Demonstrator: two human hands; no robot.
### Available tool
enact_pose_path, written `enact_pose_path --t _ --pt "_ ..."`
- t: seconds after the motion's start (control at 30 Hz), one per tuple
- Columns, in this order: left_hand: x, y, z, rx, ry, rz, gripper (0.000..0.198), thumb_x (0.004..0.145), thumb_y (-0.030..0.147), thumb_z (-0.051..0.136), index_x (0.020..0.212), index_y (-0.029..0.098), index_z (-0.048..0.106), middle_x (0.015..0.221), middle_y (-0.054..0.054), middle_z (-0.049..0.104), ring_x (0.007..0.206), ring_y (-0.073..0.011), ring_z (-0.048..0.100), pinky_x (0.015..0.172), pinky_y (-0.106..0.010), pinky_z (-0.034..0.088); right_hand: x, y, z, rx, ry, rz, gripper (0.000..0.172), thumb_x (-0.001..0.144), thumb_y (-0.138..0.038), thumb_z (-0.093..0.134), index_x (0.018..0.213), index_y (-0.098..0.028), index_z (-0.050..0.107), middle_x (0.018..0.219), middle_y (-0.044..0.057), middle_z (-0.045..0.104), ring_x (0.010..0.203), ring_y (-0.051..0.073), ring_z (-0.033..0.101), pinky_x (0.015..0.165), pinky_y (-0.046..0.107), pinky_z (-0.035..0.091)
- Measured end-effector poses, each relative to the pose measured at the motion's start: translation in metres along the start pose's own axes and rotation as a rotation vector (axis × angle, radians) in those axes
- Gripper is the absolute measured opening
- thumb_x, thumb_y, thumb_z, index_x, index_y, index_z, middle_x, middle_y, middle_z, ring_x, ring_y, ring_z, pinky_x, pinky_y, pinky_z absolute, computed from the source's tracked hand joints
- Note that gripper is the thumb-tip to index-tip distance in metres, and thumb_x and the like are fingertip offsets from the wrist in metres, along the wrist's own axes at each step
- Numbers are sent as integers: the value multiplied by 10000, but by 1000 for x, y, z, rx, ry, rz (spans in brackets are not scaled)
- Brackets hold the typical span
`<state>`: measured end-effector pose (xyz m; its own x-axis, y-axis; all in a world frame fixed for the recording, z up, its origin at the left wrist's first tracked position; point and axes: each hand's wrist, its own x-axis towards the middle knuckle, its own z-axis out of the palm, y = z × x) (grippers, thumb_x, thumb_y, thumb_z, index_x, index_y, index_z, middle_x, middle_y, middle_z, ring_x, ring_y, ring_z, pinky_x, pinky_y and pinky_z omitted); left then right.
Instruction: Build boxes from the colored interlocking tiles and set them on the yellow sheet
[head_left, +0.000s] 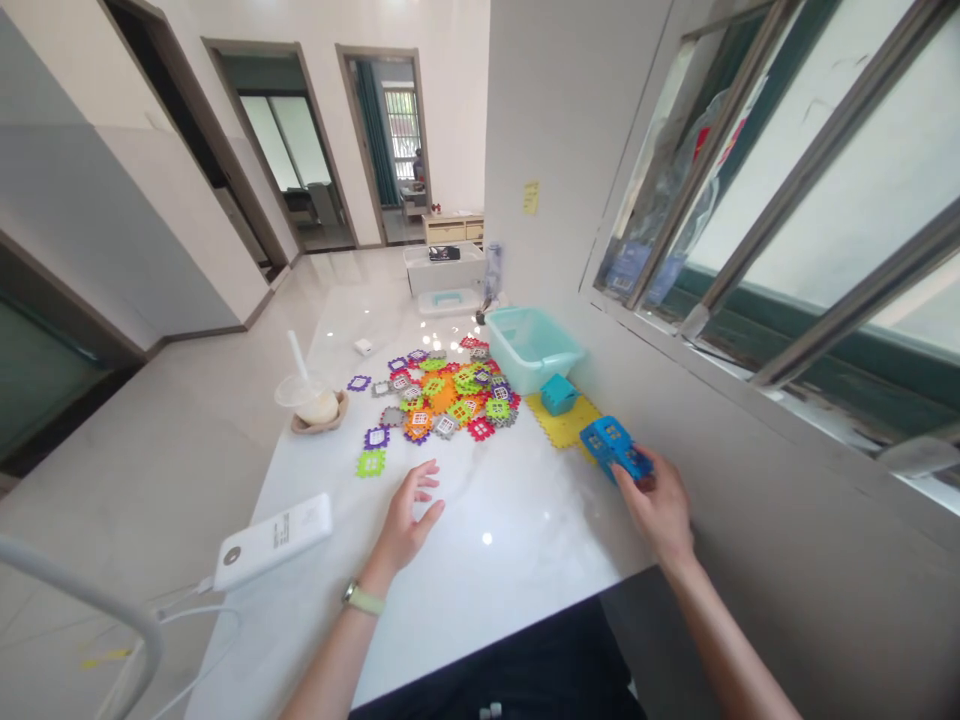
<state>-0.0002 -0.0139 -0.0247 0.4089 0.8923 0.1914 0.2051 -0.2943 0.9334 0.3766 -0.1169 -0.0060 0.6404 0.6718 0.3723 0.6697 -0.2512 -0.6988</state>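
Note:
My right hand (pixel 661 505) grips a blue block house (pixel 615 445) with window openings, at the near edge of a yellow base mat (pixel 559 422). Whether the house rests on the mat or hangs just over it I cannot tell. Behind it on the mat stands a small teal box-shaped piece (pixel 557 394). My left hand (pixel 411 515) is over the white table with its fingers apart and holds nothing. Just beyond it spreads a heap of flat interlocking tiles (pixel 442 392) in orange, green, red, purple and grey. A green tile (pixel 370 464) lies nearest that hand.
A mint plastic basin (pixel 531 350) stands by the wall behind the mat. On the left are a lidded cup with a straw (pixel 313 400) and a white power bank (pixel 274 540) with a cable. A barred window (pixel 787 220) borders the right side.

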Motion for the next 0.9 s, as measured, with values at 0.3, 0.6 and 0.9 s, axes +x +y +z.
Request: enact_pose_path --t 0.3,0.6,0.9 --pt "-2 0 1 114 -5 -48 408 894 337 589 1280 216 543 1146 -104 651 952 -240 643 861 -410 518 42 11 39 -74 117 -77 497 844 -478 547 1152 -100 644 1067 171 596 624 192 544 776 456 532" --pt "0 1 -1 133 -50 -82 345 897 351 568 1214 220 599 1087 -108 680 941 -255 646 872 -440 519 39 19 44 -71 141 -150 354 879 -391 516 1071 -135 668 1187 176 574 764 225 596 805 454 552" --pt "20 1 10 132 85 -60 192 909 257 529 1056 191 634 1020 -83 691 965 -234 653 775 -345 534 10 -32 71 3 -40 -283 329 931 -337 464 1172 -156 596 1289 202 456 885 254 597 783 452 550"
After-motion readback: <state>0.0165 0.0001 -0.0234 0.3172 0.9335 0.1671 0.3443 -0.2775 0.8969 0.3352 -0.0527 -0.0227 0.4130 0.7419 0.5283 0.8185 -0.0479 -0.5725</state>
